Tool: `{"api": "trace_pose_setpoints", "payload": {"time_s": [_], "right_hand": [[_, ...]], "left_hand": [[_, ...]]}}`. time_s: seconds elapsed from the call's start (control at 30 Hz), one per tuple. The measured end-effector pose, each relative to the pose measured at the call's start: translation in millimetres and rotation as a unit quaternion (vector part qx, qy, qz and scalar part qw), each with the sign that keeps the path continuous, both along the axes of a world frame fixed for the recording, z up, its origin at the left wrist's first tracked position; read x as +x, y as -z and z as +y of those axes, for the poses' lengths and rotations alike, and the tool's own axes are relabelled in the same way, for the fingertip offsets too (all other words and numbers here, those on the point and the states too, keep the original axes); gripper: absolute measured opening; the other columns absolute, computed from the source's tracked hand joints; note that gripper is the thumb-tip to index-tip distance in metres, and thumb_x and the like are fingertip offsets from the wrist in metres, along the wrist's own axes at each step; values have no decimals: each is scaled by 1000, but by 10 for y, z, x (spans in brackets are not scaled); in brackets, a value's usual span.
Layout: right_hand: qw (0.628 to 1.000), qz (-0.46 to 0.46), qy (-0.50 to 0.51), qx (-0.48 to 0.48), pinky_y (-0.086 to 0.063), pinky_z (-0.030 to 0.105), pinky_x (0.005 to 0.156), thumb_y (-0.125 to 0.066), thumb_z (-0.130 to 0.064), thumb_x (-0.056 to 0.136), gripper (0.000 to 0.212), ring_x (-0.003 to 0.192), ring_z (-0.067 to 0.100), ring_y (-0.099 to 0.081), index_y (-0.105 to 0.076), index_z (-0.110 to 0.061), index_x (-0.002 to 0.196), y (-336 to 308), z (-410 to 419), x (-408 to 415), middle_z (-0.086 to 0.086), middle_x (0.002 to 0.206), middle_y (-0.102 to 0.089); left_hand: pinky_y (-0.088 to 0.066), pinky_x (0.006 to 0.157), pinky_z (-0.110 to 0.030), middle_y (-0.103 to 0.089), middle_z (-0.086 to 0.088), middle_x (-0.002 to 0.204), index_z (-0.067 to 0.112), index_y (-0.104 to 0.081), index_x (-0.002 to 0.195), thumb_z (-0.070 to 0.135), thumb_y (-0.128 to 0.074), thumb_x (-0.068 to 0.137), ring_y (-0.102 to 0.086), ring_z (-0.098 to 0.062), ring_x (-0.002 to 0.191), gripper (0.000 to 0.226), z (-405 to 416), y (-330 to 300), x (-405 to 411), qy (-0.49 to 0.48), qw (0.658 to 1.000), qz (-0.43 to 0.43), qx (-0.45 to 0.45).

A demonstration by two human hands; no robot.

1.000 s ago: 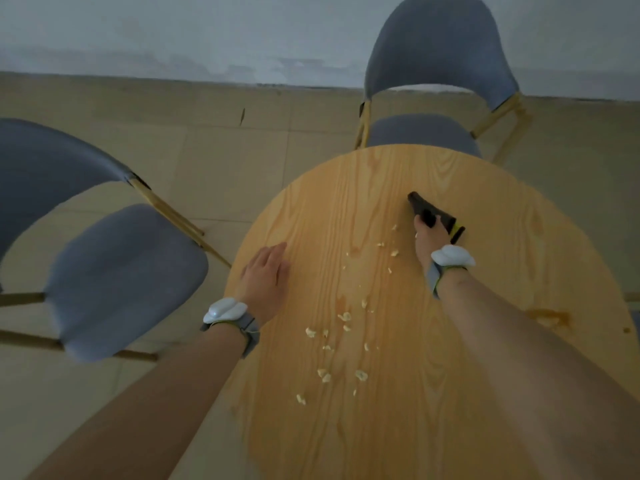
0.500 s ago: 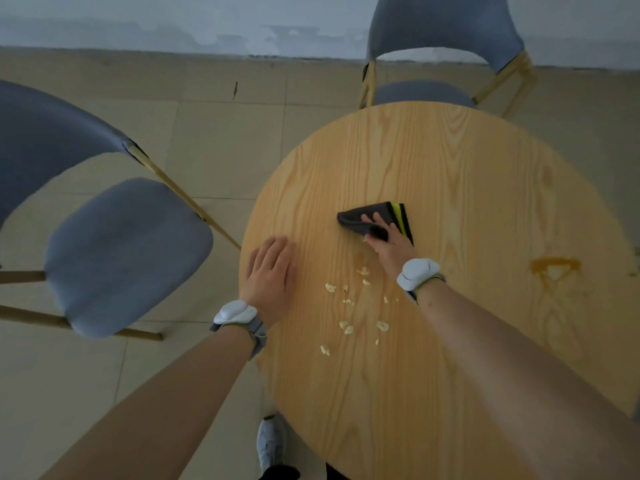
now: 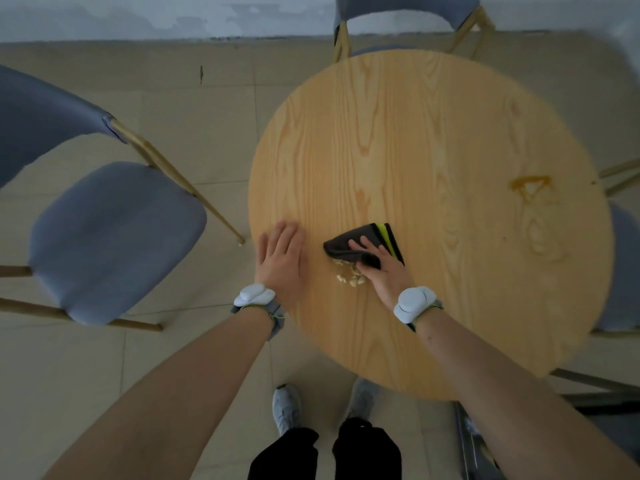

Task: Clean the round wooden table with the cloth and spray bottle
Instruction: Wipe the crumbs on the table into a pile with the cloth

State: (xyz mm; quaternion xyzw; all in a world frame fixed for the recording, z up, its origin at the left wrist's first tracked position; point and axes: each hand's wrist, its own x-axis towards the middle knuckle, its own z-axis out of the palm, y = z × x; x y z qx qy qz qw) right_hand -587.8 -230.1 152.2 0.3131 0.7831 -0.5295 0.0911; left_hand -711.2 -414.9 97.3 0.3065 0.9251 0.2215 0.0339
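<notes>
Right hand [image 3: 382, 268] grips the dark cloth [image 3: 363, 242] against the crumbs [image 3: 351, 277] near the table's [image 3: 433, 133] left edge; left hand [image 3: 282, 259] rests flat, fingers spread, at that edge

One table [image 3: 433, 140]. One cloth [image 3: 349, 244], under the right hand [image 3: 384, 271]. Two hands, the left hand [image 3: 282, 261] flat beside the right. Two wrist devices [image 3: 252, 295] [image 3: 414, 303], one behind each hand. One heap of crumbs [image 3: 349, 277] between the hands (single pieces too small to count). One stain [image 3: 531, 188], well right of the right hand. Three chairs [image 3: 104, 237] [image 3: 408, 12] [image 3: 623, 265] (the last only partly seen). Two shoes [image 3: 285, 408] [image 3: 362, 398].
</notes>
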Motion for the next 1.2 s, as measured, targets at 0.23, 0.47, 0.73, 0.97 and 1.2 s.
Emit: {"api": "trace_pose_setpoints", "payload": {"time_s": [0.23, 0.47, 0.73, 0.97, 1.2], "right_hand": [[980, 25, 119, -160, -38, 33, 110, -61, -35, 89, 41, 135, 16, -50, -64, -33, 130, -14, 86, 11, -5, 137, -62], [890, 103, 359, -261, -58, 44, 87, -69, -24, 88, 18, 99, 34, -73, -76, -16, 101, -201, 658, -323, 8, 100, -79], [932, 159, 290, -146, -55, 32, 78, -68, -35, 83, 23, 89, 19, -75, -76, -22, 101, -360, 1308, -1089, -5, 91, -79], [998, 23, 48, 34, -37, 28, 91, -51, -41, 98, 53, 114, 20, -53, -48, -17, 145, 79, 1335, -1782, -5, 118, -58], [996, 58, -60, -19, -23, 35, 120, -55, -29, 99, 42, 146, 18, -30, -53, -31, 140, 97, 801, -1417, -4, 150, -47]], "left_hand": [[-7, 125, -38, -51, 5, 147, 19, -53, 138, 36, -25, 108, -35, -17, 145, 44, 90, 165, -6, -48, 998, 49, 14], [-14, 123, -44, -48, 7, 148, 20, -51, 139, 35, -23, 108, -35, -18, 146, 44, 118, 144, -10, -51, 997, 59, 5], [-25, 120, -52, -52, 3, 148, 16, -55, 139, 26, -35, 105, -37, -21, 146, 41, 110, 97, -1, -48, 997, 59, -11], [-24, 121, -50, -52, 4, 148, 16, -57, 138, 24, -38, 106, -38, -20, 146, 39, 119, 68, 2, -47, 997, 60, -18], [-20, 123, -48, -49, 5, 150, 18, -54, 140, 22, -38, 105, -34, -19, 148, 39, 131, 61, 4, -46, 997, 53, -24]]}}
